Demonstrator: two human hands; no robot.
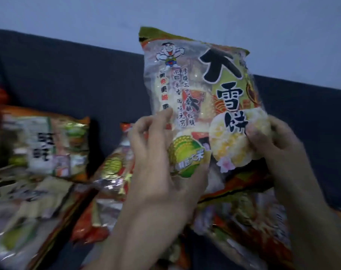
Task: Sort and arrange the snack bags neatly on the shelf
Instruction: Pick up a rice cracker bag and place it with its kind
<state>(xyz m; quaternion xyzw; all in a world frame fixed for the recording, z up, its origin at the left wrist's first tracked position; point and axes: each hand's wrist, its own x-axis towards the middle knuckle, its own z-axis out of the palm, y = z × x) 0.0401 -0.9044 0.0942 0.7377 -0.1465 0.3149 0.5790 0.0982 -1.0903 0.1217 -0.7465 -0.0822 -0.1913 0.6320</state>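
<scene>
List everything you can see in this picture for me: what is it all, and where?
held snack bag: one, green and orange with black characters, raised upright at centre.
loose snack bags: at least four, orange, green, white and red, lying or leaning below and to the left; blurred.
dark backing: one, navy, behind the bags.
wall: one, pale blue-grey, along the top.
left hand: one, grips the held bag's left edge.
right hand: one, pinches its right edge.

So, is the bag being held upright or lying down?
Upright, slightly tilted: the left hand and right hand grip the bag by its lower half, top seal pointing up.
</scene>
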